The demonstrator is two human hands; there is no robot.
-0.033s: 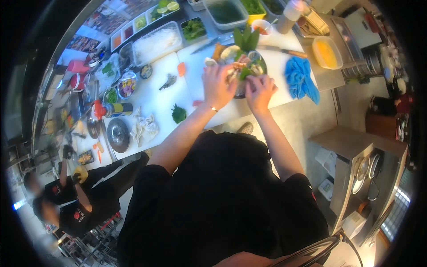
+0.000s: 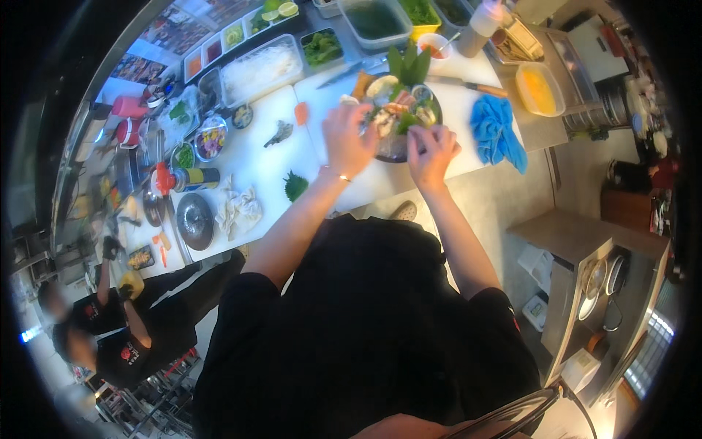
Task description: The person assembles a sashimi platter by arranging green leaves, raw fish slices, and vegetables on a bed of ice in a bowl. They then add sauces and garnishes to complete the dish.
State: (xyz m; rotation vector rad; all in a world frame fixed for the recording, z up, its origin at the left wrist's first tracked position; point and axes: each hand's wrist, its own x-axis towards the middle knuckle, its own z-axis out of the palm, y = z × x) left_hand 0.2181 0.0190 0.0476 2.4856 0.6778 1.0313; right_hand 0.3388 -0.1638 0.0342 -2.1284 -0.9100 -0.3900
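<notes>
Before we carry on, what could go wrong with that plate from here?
The dark round plate sits near the counter's front edge, with the right hand beside it, so a bump might tip or shift it.

The tall green leaves stand up at its far side and could be knocked over.

A knife lies uncovered just beyond the plate; a careless reach that way might risk a cut.

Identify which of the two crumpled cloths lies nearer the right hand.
The bright blue crumpled cloth, right of the right hand; the white crumpled cloth lies left of the left hand.
</notes>
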